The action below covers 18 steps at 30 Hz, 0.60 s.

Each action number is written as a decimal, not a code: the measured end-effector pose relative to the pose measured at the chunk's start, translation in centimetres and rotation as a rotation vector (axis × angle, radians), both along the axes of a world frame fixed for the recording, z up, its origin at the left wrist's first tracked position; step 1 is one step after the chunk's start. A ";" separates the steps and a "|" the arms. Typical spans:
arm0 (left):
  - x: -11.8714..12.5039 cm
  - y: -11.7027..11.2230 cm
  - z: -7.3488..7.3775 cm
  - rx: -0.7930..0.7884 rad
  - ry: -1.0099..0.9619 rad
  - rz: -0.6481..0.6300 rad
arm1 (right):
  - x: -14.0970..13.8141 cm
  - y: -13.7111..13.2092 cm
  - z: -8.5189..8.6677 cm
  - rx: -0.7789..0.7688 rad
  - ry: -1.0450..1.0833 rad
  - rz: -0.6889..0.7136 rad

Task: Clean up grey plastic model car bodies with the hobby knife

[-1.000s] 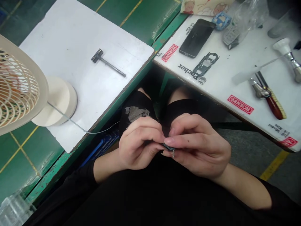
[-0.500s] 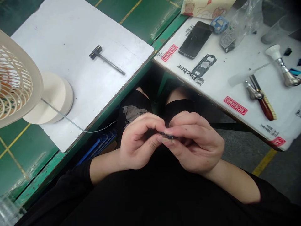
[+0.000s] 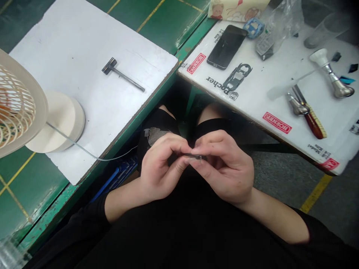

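Note:
Above my lap, a small thin dark part [image 3: 196, 156] is pinched between both hands; its kind is too small and covered to make out. My left hand [image 3: 165, 164] grips its left end between thumb and index finger. My right hand [image 3: 227, 168] holds the right end the same way, with the fingertips of the two hands almost touching. On the right table lies a dark openwork frame-shaped part [image 3: 238, 77], beside a black smartphone [image 3: 227, 46]. A small hammer [image 3: 123, 74] rests on the white board to the left.
A fan [image 3: 22, 108] stands on the white board [image 3: 75, 45], its cord hanging over the edge. Farther right are a red-handled tool [image 3: 314, 121], metal-knobbed gravers [image 3: 333, 78], a plastic bag [image 3: 280, 30], a clear cup [image 3: 322, 31] and a blue patterned object [image 3: 253, 28].
The view has shifted slightly, moving the tables in the picture. Both hands keep their pinch; the right hand has turned a little, and the dark part now lies more level.

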<state>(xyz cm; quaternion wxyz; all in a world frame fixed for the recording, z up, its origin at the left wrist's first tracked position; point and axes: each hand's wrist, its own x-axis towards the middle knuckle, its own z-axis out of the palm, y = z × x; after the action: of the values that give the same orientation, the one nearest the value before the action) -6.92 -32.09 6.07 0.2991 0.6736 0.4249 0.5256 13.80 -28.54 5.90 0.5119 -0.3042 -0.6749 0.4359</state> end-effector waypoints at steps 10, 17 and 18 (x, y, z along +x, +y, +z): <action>-1.4 1.1 1.6 0.235 0.158 -0.142 | 2.3 1.2 0.0 0.342 -0.107 0.020; -0.4 1.4 1.0 0.066 -0.126 -0.222 | 1.4 0.2 -1.3 0.146 0.113 0.060; -0.3 1.4 0.9 0.057 -0.154 -0.220 | 1.4 0.1 -1.5 0.143 0.114 0.053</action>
<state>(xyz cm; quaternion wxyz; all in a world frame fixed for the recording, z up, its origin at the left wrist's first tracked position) -7.20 -30.65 6.96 0.3676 0.6819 0.3093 0.5516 15.15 -28.40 4.44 0.5581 -0.2235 -0.6818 0.4168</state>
